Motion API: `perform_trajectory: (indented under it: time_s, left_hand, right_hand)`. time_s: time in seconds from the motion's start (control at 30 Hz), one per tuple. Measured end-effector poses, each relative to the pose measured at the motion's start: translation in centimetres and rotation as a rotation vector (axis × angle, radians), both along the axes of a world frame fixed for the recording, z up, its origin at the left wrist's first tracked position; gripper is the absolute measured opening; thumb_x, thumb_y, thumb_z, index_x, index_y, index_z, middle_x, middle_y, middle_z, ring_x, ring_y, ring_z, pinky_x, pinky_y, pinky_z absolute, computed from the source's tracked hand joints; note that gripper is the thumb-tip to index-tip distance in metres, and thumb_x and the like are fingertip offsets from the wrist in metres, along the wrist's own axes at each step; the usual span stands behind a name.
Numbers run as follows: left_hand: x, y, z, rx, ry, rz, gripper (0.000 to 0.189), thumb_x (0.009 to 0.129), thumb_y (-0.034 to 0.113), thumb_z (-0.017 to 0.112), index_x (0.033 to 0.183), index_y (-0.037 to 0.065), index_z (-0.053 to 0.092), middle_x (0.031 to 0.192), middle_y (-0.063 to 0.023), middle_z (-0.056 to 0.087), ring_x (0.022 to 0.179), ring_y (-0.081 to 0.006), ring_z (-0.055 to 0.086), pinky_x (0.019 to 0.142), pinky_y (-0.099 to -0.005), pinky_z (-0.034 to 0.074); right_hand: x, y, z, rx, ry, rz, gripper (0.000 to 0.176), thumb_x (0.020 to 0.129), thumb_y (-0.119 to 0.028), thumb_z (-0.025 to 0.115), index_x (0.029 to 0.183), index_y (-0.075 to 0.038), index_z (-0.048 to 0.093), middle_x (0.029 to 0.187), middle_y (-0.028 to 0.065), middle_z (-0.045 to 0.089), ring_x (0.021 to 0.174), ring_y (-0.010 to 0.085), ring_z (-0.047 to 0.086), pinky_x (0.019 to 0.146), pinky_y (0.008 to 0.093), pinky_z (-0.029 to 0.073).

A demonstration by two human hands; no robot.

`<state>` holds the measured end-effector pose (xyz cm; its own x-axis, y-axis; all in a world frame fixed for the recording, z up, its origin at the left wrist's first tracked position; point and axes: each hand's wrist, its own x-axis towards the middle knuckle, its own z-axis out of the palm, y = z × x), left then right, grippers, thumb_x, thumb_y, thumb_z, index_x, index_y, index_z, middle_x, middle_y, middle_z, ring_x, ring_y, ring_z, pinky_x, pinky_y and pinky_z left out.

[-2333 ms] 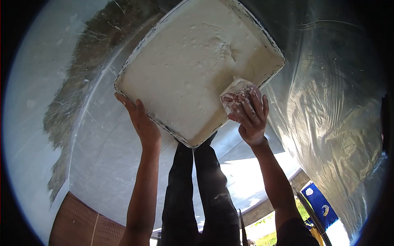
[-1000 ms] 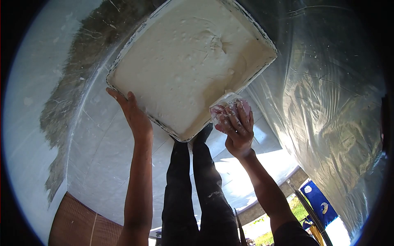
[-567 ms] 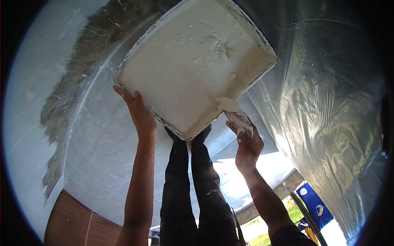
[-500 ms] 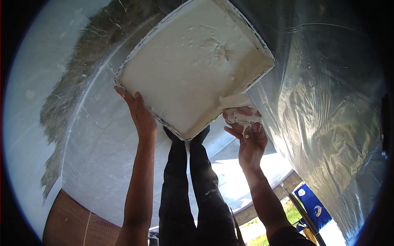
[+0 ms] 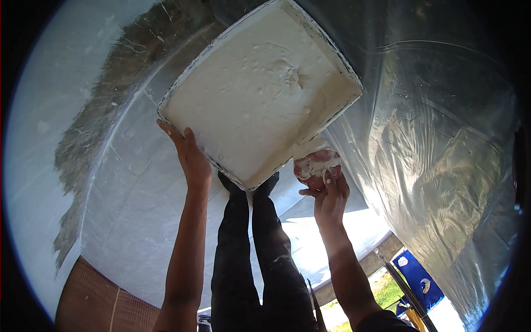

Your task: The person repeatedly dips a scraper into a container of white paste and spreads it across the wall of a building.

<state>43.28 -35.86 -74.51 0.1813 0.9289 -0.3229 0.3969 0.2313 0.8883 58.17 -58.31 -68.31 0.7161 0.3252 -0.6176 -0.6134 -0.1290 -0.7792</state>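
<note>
A large rectangular tub point(image 5: 188, 77) with a dark, white-smeared rim hangs in front of me, filled with a thick creamy white mix point(image 5: 243, 105). My left hand point(image 5: 191, 157) grips its lower left edge, thumb over the rim and fingers along the outside. Beside the lower right edge, my right hand point(image 5: 331, 196) is closed on a reddish, rounded piece point(image 5: 316, 166) smeared with the white mix; its exact kind cannot be made out. The piece's upper end is at or very near the rim. White smears show on the right fingertips.
Crinkled clear plastic sheeting point(image 5: 420, 166) drapes down on the right. Pale grey sheeting point(image 5: 138, 193) spreads below and to the left. My legs point(image 5: 235, 249) stand under the tub. A blue printed cloth point(image 5: 417, 279) and a dark pole point(image 5: 406, 290) are at lower right.
My right hand and the reddish piece have shifted left and slightly down, turning a little. The tub has moved slightly, its right corner leftward. My left hand keeps its grip.
</note>
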Motion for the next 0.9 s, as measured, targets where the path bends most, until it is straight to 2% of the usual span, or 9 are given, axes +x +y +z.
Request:
perform_trajectory:
  time_s: [0.23, 0.3, 0.67, 0.73, 0.77, 0.83, 0.9]
  left_hand:
    - [0.2, 0.0, -0.2, 0.016, -0.003, 0.006, 0.075, 0.111, 0.031, 0.032, 0.161, -0.002, -0.013, 0.169, -0.0283, -0.01, 0.158, -0.0399, -0.004, 0.127, -0.0451, 0.006]
    - [0.2, 0.0, -0.3, 0.013, 0.002, 0.004, 0.075, 0.111, 0.031, 0.032, 0.161, -0.002, -0.013, 0.169, -0.0285, -0.01, 0.158, -0.04, -0.004, 0.127, -0.0452, 0.006]
    - [0.0, 0.0, -0.1, 0.025, 0.01, -0.002, 0.075, 0.111, 0.033, 0.031, 0.161, -0.001, -0.012, 0.169, -0.0292, -0.007, 0.158, -0.0413, -0.002, 0.127, -0.045, 0.007]
    - [0.3, -0.1, 0.5, -0.027, -0.01, 0.026, 0.071, 0.11, 0.024, 0.032, 0.162, 0.002, -0.011, 0.171, -0.0221, -0.007, 0.159, -0.0339, 0.001, 0.128, -0.0431, 0.008]
    - [0.3, 0.0, 0.6, -0.024, -0.014, 0.029, 0.071, 0.11, 0.024, 0.032, 0.162, 0.002, -0.011, 0.171, -0.0221, -0.007, 0.159, -0.0339, 0.001, 0.128, -0.0431, 0.008]
    - [0.1, 0.1, 0.4, -0.014, -0.018, 0.006, 0.073, 0.11, 0.029, 0.031, 0.161, -0.002, -0.01, 0.169, -0.0292, -0.004, 0.158, -0.0404, 0.003, 0.127, -0.0424, 0.01]
    - [-0.1, 0.2, 0.6, -0.021, -0.016, -0.001, 0.072, 0.11, 0.029, 0.031, 0.161, -0.002, -0.01, 0.169, -0.0289, -0.003, 0.158, -0.0399, 0.004, 0.127, -0.0419, 0.01]
  right_hand:
    - [-1.4, -1.0, 0.6, -0.016, 0.075, 0.001, 0.044, 0.1, -0.017, 0.055, 0.135, 0.008, 0.047, 0.115, 0.0208, 0.065, 0.091, 0.0296, 0.074, 0.063, 0.0392, 0.068]
    - [-2.0, -1.3, 0.6, -0.063, 0.114, -0.01, 0.038, 0.101, -0.014, 0.05, 0.133, 0.006, 0.051, 0.117, 0.0185, 0.066, 0.091, 0.0265, 0.074, 0.062, 0.0387, 0.068]
    - [-1.2, -1.7, 2.8, -0.005, 0.065, 0.027, 0.041, 0.098, -0.014, 0.051, 0.134, 0.007, 0.05, 0.116, 0.0203, 0.066, 0.09, 0.0272, 0.073, 0.06, 0.0377, 0.066]
    - [-1.2, -2.0, 3.0, 0.018, 0.042, 0.048, 0.042, 0.098, -0.014, 0.05, 0.133, 0.008, 0.05, 0.115, 0.0204, 0.066, 0.089, 0.027, 0.073, 0.06, 0.0376, 0.065]
    - [-1.2, -2.3, 2.8, 0.058, 0.073, 0.065, 0.045, 0.097, -0.017, 0.056, 0.135, 0.007, 0.049, 0.116, 0.0201, 0.065, 0.088, 0.0281, 0.072, 0.061, 0.0395, 0.064]
    - [-1.1, -2.4, 2.5, 0.101, 0.101, 0.085, 0.05, 0.096, -0.019, 0.061, 0.137, 0.007, 0.048, 0.117, 0.0197, 0.063, 0.086, 0.0292, 0.071, 0.063, 0.0414, 0.063]
    - [-1.3, -2.2, 2.4, 0.095, 0.129, 0.09, 0.05, 0.096, -0.019, 0.061, 0.137, 0.007, 0.048, 0.116, 0.0191, 0.063, 0.086, 0.0289, 0.07, 0.065, 0.0419, 0.062]
